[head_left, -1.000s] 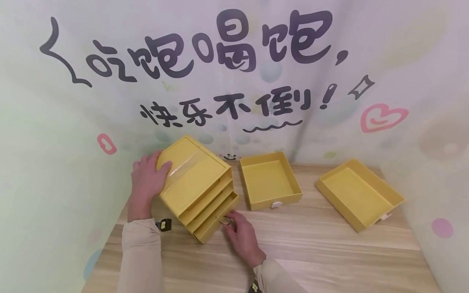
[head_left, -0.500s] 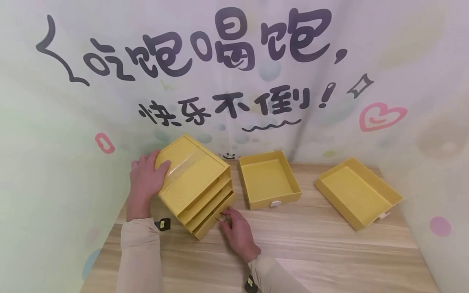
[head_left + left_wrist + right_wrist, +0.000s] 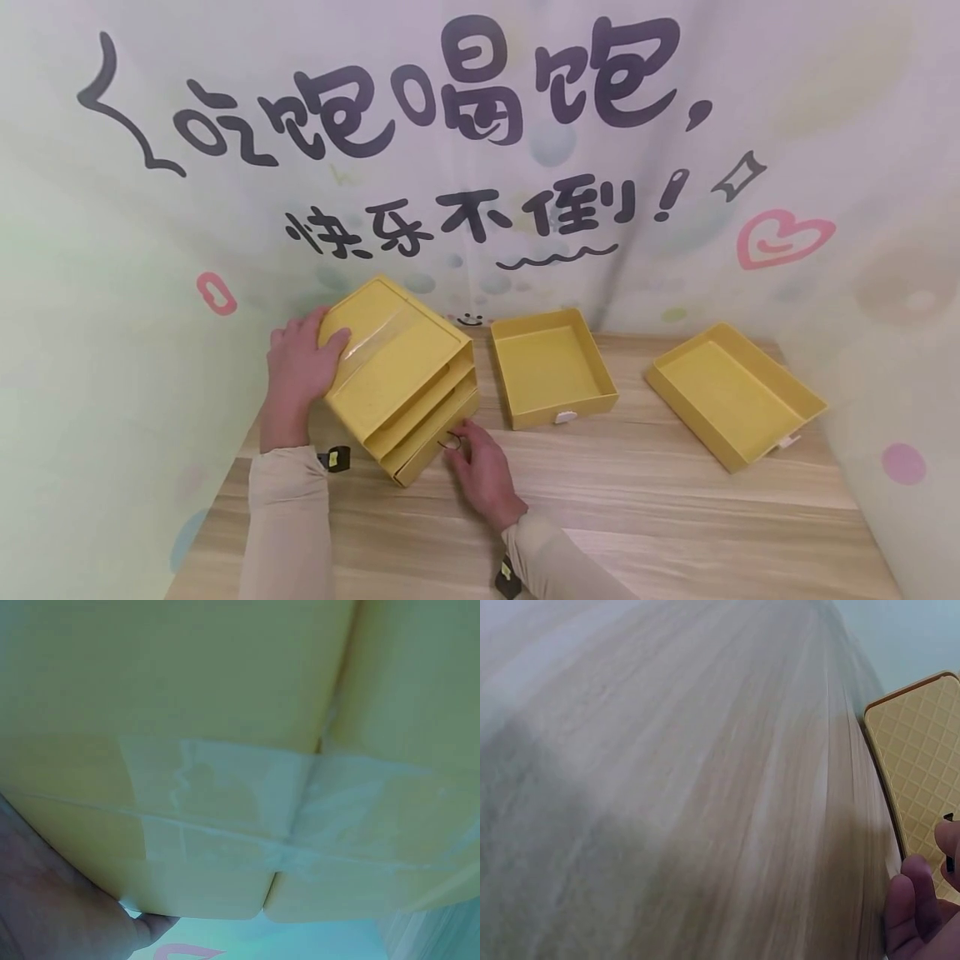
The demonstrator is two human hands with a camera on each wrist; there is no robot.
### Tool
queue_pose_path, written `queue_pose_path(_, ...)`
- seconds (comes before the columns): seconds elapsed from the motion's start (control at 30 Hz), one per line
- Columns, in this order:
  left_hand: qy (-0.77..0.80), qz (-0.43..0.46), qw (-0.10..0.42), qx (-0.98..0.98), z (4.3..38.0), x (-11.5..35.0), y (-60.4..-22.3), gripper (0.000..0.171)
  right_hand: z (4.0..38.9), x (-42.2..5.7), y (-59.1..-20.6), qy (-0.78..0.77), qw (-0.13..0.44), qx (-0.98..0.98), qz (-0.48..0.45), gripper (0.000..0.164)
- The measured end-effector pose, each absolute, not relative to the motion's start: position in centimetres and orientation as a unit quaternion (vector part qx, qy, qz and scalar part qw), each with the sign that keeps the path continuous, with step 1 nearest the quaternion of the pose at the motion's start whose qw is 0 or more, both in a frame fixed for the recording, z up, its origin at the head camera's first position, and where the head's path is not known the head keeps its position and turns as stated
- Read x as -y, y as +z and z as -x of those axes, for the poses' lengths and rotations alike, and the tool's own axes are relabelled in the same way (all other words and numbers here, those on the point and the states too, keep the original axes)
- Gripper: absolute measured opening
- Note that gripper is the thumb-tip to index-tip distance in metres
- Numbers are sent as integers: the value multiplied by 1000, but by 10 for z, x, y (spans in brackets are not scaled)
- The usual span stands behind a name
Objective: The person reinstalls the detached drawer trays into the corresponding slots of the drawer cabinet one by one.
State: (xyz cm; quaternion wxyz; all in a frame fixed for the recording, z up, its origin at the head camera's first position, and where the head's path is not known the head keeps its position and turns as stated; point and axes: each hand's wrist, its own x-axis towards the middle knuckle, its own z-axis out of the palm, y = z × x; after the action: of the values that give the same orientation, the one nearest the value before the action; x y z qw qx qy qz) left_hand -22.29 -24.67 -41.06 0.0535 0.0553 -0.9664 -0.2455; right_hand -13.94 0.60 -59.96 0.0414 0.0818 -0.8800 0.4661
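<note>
A yellow drawer cabinet (image 3: 397, 358) stands angled on the table, a strip of clear tape across its top. My left hand (image 3: 300, 367) holds its rear left corner, thumb on the top panel and fingers over the far side. Taped yellow panels (image 3: 225, 682) fill the left wrist view. Above the bottom drawer (image 3: 438, 446) are open slots; this drawer sits flush in the lowest one. My right hand (image 3: 486, 475) pinches the thin dark ring handle (image 3: 449, 442) on its front. In the right wrist view its front (image 3: 919, 750) shows a diamond pattern, fingertips right at the handle.
Two pulled-out yellow drawers lie to the right of the cabinet: one drawer (image 3: 551, 367) near the back wall, another drawer (image 3: 738, 396) farther right, each with a white handle. The wood-grain table (image 3: 675, 533) backs onto a printed wall sheet (image 3: 480, 192).
The bottom drawer has slid into the cabinet until its front is flush. My right hand has moved with it, up and left. The left hand has stayed on the cabinet's corner.
</note>
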Motion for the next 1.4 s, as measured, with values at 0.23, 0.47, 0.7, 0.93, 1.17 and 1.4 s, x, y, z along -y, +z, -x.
queue_pose_path(0.23, -244, -54, 58, 967, 222, 246, -409, 65, 140, -2, -596, 455, 45, 886, -81, 30)
queue_pose_path(0.47, -238, -46, 60, 968, 223, 247, -411, 67, 144, 2, -595, 435, 59, 894, -85, 27)
queue_pose_path(0.7, -238, -45, 59, 968, 224, 246, -411, 68, 144, -1, -597, 431, 55, 896, -87, 29)
queue_pose_path(0.93, -241, -49, 55, 968, 222, 245, -410, 67, 145, -7, -595, 442, 32, 892, -91, 33)
queue_pose_path(1.17, -240, -51, 52, 968, 223, 243, -412, 68, 145, -22, -590, 442, 10, 892, -95, 37)
queue_pose_path(1.4, -235, -54, 57, 969, 225, 246, -414, 68, 147, -38, -585, 457, 27, 885, -87, 31)
